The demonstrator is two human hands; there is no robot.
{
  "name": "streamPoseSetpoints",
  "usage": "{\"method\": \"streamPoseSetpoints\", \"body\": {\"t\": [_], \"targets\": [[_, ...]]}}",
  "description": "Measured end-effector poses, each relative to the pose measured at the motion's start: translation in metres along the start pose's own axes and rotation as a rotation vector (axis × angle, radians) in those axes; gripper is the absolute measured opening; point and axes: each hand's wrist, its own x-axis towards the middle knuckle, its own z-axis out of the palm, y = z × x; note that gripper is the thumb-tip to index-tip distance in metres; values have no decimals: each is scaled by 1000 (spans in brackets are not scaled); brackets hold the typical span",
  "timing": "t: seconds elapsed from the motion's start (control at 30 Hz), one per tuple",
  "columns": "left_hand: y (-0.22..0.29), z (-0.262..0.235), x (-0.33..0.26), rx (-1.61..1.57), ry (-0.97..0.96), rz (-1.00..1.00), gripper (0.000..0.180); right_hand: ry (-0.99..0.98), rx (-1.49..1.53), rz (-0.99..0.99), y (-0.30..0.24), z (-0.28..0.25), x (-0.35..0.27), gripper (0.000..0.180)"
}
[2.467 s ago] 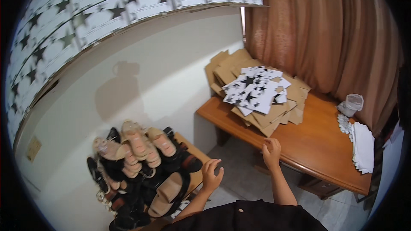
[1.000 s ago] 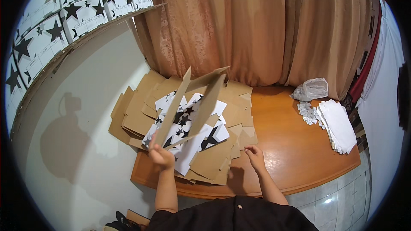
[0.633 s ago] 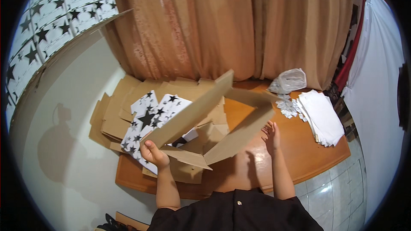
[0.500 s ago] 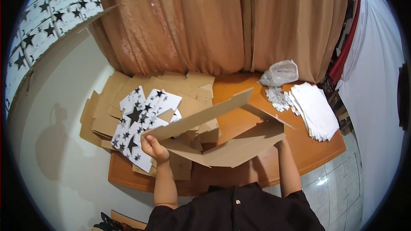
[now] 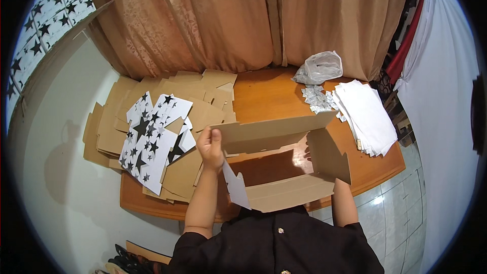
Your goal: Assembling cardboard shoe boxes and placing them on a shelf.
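Note:
Above the table I hold up a brown cardboard box, folded into a four-sided frame with its middle open. The tabletop shows through it. My left hand is closed on its far left corner, thumb on the near side. A white inner or outer face shows on the box's short left panel. At the near right corner my right hand grips the box from behind; the panel hides its fingers. Left of the box lie flat star-printed white cardboard blanks on a spread pile of brown cardboard blanks.
The orange-brown wooden table carries a stack of white sheets at the right. Beside it are small silvery packets and a clear plastic bag. Brown curtains hang behind, and a white cloth hangs at the right.
The box has tipped and turned, so its opening now faces up toward me. My left hand has moved up and to the right with its corner; my right hand has moved slightly nearer me.

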Motion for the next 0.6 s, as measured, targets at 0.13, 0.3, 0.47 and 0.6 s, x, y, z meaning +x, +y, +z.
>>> {"method": "streamPoseSetpoints", "body": {"t": [0.13, 0.3, 0.47, 0.6], "targets": [[-46, 6, -6, -15, -51, -129, 34, -10, 636, -151, 58, -31, 10, 40], [-86, -3, -38, -50, 12, -573, 66, -156, 867, -419, 92, -42, 12, 37], [-97, -46, -90, 188, -574, -1372, 73, 670, 589, -199, 38, -7, 22, 30], [-77, -53, -113, 168, -816, -1447, 65, 744, 574, -145, 20, 9, 31, 31]]}}
